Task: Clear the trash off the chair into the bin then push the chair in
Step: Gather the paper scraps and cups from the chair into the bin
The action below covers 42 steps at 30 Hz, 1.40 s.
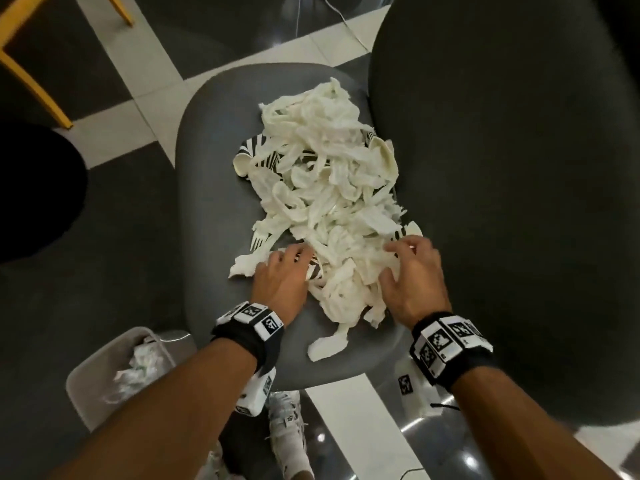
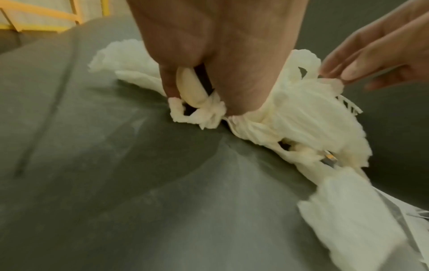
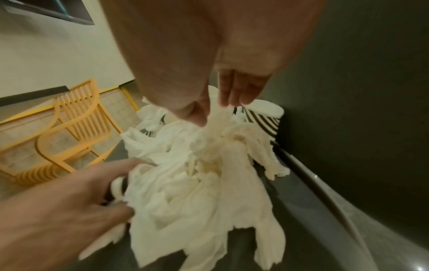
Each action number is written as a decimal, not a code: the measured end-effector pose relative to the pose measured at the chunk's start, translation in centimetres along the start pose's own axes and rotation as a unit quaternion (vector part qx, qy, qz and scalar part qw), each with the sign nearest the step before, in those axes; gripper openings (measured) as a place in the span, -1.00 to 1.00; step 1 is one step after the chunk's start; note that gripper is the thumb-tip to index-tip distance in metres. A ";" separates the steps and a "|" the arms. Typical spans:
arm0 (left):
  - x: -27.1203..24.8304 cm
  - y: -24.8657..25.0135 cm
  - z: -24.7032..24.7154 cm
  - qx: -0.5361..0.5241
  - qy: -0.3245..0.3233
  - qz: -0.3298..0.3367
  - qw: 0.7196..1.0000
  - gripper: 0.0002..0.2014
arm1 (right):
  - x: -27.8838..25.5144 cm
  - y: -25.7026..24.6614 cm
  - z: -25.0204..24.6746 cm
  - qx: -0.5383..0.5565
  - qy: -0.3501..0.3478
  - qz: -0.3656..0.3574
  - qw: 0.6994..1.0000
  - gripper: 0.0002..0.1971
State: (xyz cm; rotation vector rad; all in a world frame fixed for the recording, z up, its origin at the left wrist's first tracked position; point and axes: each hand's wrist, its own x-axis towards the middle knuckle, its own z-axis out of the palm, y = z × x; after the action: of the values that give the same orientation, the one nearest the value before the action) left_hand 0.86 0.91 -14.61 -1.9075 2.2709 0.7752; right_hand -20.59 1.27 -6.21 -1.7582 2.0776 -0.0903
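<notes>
A: Going left to right, what is at the left edge?

B: One grey bin (image 1: 104, 368) on the floor at about 7 o'clock from the chair seat (image 1: 207, 202), with crumpled white paper (image 1: 138, 368) in it. Two yellow chair legs (image 1: 34, 74) stand at 10 o'clock.

A: And on the seat?

B: One heap of torn white tissue strips (image 1: 329, 188) down the middle of the one grey seat, with striped black-and-white paper cups (image 1: 252, 150) among it; I can make out at least two, the rest is buried. One white plastic fork (image 1: 258, 241) pokes out at the heap's left edge.

A: The hands?

B: Two. The left hand (image 1: 280, 282) sits at the heap's near left, about 7 o'clock of the pile, its fingers (image 2: 169, 80) curled down, pinching a tissue scrap and a pale piece. The right hand (image 1: 412, 275) is at 5 o'clock of the pile, its fingers (image 3: 230, 91) bent into the strips and gathering them.

A: Farthest right?

B: One dark chair back (image 1: 502, 168), touching the heap's right side.
</notes>
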 end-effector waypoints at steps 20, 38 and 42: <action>-8.5 -7.7 -7.5 -0.488 0.131 -0.148 0.850 -0.67 | 1.3 -9.3 -5.1 -0.032 0.159 0.009 0.987 -0.58; -16.1 -14.8 -5.9 -0.596 0.183 -0.209 0.753 -0.63 | -4.3 -19.8 11.6 -0.213 -0.259 -0.220 0.916 -0.54; -17.1 -16.0 -4.5 -0.613 0.188 -0.223 0.734 -0.73 | -4.3 -21.0 10.2 -0.022 -0.209 -0.180 0.961 -0.67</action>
State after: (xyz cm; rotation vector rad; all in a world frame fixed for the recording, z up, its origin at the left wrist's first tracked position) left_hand 20.85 12.84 -9.54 -3.1123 1.1556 2.3090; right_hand 3.04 3.39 -7.82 -1.9633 1.4620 0.2091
